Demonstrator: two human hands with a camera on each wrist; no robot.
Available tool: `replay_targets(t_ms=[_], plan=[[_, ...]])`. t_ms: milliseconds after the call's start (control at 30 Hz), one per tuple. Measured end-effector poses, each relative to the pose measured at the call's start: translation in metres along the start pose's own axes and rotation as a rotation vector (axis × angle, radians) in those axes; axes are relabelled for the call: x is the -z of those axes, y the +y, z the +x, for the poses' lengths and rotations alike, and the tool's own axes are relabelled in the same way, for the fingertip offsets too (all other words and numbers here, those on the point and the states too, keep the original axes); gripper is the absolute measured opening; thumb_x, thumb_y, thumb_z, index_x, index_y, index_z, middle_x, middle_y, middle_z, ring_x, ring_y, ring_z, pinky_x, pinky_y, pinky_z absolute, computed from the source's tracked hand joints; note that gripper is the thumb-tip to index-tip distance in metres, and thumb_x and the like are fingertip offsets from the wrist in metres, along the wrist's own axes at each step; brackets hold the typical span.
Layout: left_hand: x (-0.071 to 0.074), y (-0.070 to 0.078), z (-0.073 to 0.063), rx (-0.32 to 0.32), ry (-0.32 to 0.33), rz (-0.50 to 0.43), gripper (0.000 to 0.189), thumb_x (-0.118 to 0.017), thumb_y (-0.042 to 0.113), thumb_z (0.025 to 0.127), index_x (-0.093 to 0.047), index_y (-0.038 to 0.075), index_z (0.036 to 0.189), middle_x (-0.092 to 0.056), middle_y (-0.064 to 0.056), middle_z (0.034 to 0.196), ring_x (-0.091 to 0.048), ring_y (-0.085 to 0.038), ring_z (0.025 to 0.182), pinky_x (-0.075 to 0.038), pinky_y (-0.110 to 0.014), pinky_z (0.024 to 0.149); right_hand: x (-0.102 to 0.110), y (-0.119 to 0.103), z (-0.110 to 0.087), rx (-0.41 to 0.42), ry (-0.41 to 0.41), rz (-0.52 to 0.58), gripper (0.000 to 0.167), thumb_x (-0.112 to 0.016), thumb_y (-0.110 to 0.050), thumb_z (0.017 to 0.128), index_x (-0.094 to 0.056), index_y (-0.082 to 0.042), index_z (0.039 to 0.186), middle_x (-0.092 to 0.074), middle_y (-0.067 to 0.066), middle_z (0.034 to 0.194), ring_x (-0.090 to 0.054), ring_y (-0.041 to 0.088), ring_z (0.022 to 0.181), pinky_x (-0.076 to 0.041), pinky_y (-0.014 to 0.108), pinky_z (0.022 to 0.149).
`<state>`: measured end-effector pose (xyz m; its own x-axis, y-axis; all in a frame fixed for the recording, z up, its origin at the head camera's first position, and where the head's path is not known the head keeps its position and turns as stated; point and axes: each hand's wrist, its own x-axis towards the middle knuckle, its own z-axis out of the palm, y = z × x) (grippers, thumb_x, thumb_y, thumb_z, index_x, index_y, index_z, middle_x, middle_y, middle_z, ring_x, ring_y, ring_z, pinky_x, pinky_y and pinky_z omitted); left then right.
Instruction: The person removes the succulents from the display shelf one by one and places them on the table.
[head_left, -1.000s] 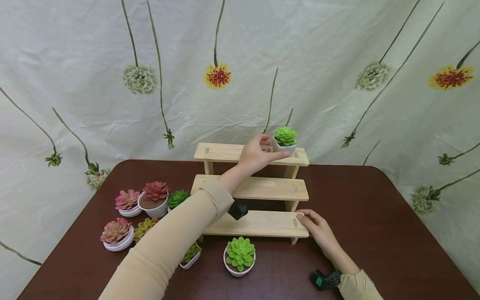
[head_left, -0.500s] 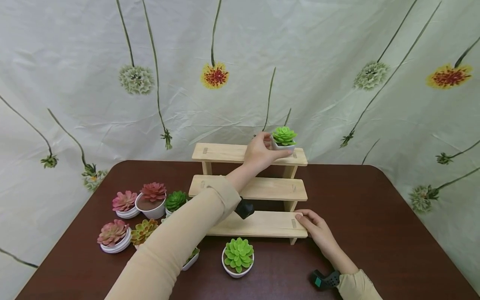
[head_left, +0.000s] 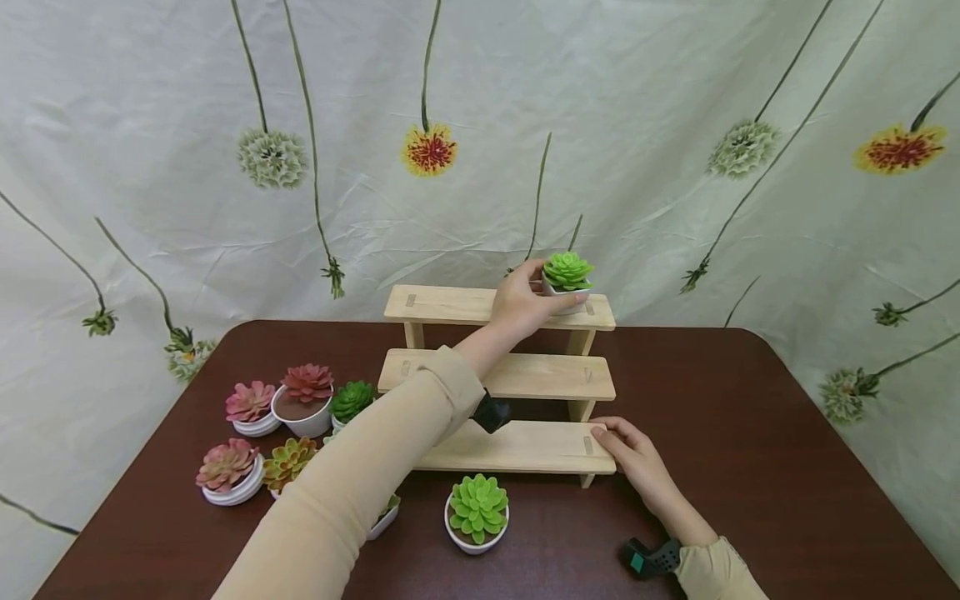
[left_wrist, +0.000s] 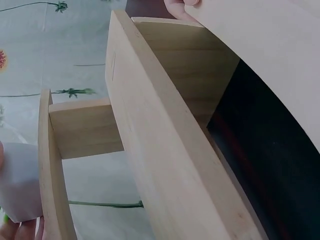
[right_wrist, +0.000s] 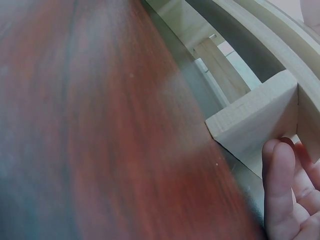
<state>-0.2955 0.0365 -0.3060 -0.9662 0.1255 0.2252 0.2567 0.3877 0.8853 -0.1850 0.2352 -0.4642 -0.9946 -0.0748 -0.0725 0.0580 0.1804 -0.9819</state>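
Observation:
My left hand (head_left: 521,300) pinches a small white pot with a bright green succulent (head_left: 567,272) between thumb and fingers, at the right end of the top shelf of a three-tier wooden stand (head_left: 555,375). In the left wrist view the white pot (left_wrist: 21,180) is right at the edge of the top board, fingertips just below it in that picture. My right hand (head_left: 637,462) grips the right end of the lowest shelf, thumb on top. From the right wrist, curled fingers (right_wrist: 280,185) show beside the stand's leg (right_wrist: 255,115).
Another light green potted succulent (head_left: 477,510) stands before the stand. Left on the dark table (head_left: 750,467) are several more, among them a red one (head_left: 307,383), a pink one (head_left: 228,467) and a yellow-orange one (head_left: 288,462). My left sleeve hides some. A flowered cloth (head_left: 630,100) hangs behind.
My left forearm has shifted slightly right and forward, while the potted succulent stays at the top shelf's right end. My right hand keeps its hold on the lowest shelf.

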Motion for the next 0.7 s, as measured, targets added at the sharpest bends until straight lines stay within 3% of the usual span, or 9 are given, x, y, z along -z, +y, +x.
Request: replay_targets(t_ms=[367, 700], plan=[[0.009, 0.003, -0.022, 0.029, -0.049, -0.085, 0.067, -0.083, 0.038, 0.068, -0.055, 0.02, 0.126, -0.057, 0.004, 0.113, -0.056, -0.013, 0.101, -0.048, -0.028, 0.08, 0.001, -0.002, -0.001, 0.004, -0.004, -0.001, 0.036, -0.056, -0.027, 0.095, -0.056, 0.0, 0.119, -0.059, 0.011, 0.101, -0.06, 0.017, 0.08, -0.051, 0.028, 0.066], [0.019, 0.002, -0.053, -0.014, -0.091, -0.141, 0.065, -0.083, 0.03, 0.07, -0.054, 0.015, 0.126, -0.059, 0.0, 0.11, -0.058, -0.014, 0.097, -0.048, -0.028, 0.082, 0.0, -0.001, -0.001, 0.005, -0.005, 0.007, 0.037, -0.056, -0.027, 0.095, -0.056, 0.001, 0.119, -0.059, 0.011, 0.099, -0.06, 0.016, 0.078, -0.051, 0.027, 0.065]])
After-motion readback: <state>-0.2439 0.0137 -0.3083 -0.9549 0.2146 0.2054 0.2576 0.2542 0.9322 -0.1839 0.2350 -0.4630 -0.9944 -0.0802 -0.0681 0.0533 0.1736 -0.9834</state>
